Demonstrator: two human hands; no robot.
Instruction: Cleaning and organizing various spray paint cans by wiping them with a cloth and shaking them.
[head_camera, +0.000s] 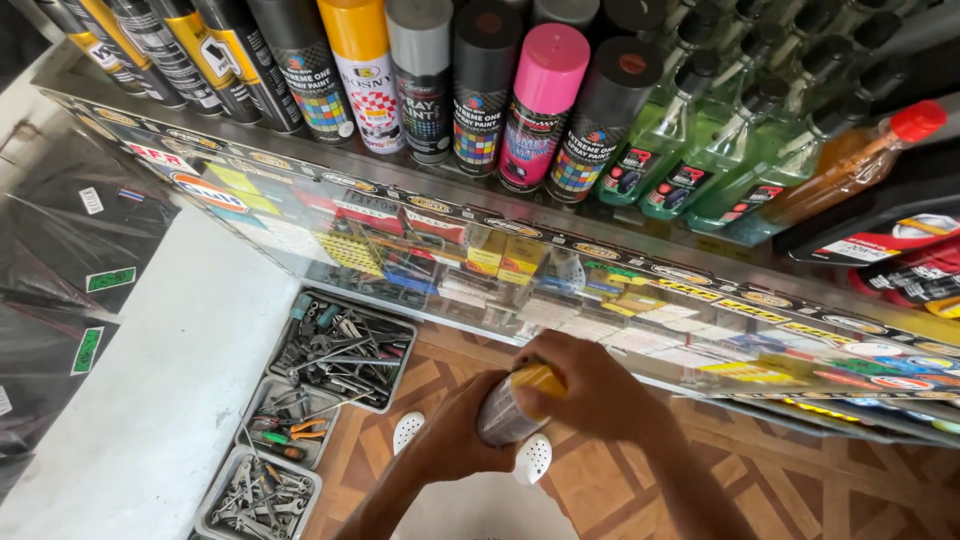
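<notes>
Spray can (508, 408) held below the glass counter (640, 330). My left hand (455, 440) wraps its body to steady it; my right hand (590, 385) closes over the yellow cap (540, 378).

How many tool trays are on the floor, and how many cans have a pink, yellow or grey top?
Tool trays: 3
Pink-topped can: 1
Grey-topped can: 1
Yellow-topped shelf can: 1
Yellow-topped held can: 1
Total: 7

Both forearms low in view, left hand (455, 435) and right hand (590, 385) together, fingers curled.
</notes>
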